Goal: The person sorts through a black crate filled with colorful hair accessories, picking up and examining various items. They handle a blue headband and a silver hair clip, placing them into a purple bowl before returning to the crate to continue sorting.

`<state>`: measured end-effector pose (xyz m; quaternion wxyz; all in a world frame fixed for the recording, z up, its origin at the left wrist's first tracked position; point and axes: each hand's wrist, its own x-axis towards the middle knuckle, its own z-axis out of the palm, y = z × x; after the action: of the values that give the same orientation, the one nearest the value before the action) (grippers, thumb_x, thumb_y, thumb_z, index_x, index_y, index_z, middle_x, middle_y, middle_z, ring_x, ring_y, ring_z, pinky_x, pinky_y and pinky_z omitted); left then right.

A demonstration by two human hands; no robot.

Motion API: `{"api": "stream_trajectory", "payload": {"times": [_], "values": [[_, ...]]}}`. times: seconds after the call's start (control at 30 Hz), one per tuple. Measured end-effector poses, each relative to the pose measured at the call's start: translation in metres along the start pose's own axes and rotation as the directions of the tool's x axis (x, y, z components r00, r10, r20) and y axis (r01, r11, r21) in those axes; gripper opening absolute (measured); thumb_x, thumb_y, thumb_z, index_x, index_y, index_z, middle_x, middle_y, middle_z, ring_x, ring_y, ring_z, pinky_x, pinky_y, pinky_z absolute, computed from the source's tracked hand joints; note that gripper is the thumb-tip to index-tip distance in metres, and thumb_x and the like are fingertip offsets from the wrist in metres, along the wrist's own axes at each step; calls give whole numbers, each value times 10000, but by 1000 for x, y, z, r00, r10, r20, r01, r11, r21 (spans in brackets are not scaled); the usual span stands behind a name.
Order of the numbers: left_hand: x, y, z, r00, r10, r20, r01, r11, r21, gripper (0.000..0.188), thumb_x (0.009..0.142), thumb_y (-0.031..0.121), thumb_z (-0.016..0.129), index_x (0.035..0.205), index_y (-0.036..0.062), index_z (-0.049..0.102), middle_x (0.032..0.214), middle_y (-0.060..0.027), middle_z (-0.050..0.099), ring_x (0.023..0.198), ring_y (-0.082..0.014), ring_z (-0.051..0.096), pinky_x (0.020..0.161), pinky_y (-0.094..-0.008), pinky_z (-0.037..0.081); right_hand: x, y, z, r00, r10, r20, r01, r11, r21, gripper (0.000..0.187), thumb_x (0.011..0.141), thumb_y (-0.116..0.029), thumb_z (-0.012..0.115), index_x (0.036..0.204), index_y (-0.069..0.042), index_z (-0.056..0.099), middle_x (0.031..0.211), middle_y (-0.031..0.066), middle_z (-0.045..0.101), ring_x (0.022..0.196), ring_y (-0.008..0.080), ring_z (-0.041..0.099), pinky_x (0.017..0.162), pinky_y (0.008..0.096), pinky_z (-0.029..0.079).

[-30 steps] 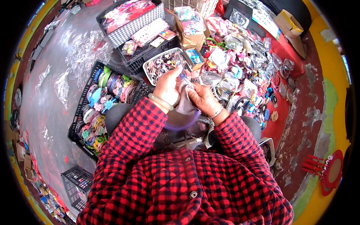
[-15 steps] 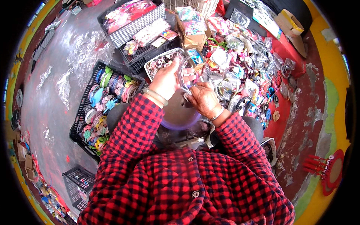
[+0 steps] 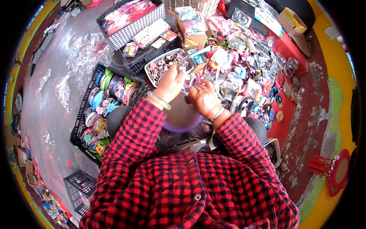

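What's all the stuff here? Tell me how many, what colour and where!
Basin: one, purple-rimmed, centre
Small box: one, brown, past the basin
Pale band: one, whitish, seen across the small box
Basket: one, white, left of the small box
Flower crate: one, black, left of the basin
Flower bands: many, multicoloured, inside the flower crate
Patterned crate: one, grey-white, top left
Cardboard box: one, brown, behind the small box
Bagged goods: too many to count, mixed colours, far right
Fringed disc: one, red, lower right
Plastic sheets: several, clear, left
Small crate: one, black, lower left
Coat: one, red-and-black checked, bottom
Left fingers: one hand's, bare, on the pale band
Right fingers: one hand's, bare, by the basin; grip hidden
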<state>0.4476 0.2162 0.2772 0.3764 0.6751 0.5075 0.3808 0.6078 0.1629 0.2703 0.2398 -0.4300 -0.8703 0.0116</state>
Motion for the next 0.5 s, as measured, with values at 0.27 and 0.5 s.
{"api": "stream_trajectory", "payload": {"times": [0.27, 0.5], "values": [[9, 1, -23, 995, 42, 92, -60, 979, 195, 252, 842, 215, 528, 910, -25, 490, 682, -231, 578, 668, -387, 581, 585, -446, 453, -10, 9, -7, 990, -107, 87, 109, 994, -30, 126, 682, -163, 605, 697, -132, 484, 603, 21, 502, 668, 201, 551, 978, 455, 314], [-16, 13, 12, 920, -190, 343, 384, 255, -888, 214, 910, 247, 503, 900, 37, 540, 792, -65, 560, 699, -154, 548, 648, -291, 472, -10, 8, -3, 992, 54, 111, -66, 991, 114, 476, 768, -115, 555, 1225, -41, 444, 789, 106, 616, 764, 284, 598, 878, 417, 380]]}}
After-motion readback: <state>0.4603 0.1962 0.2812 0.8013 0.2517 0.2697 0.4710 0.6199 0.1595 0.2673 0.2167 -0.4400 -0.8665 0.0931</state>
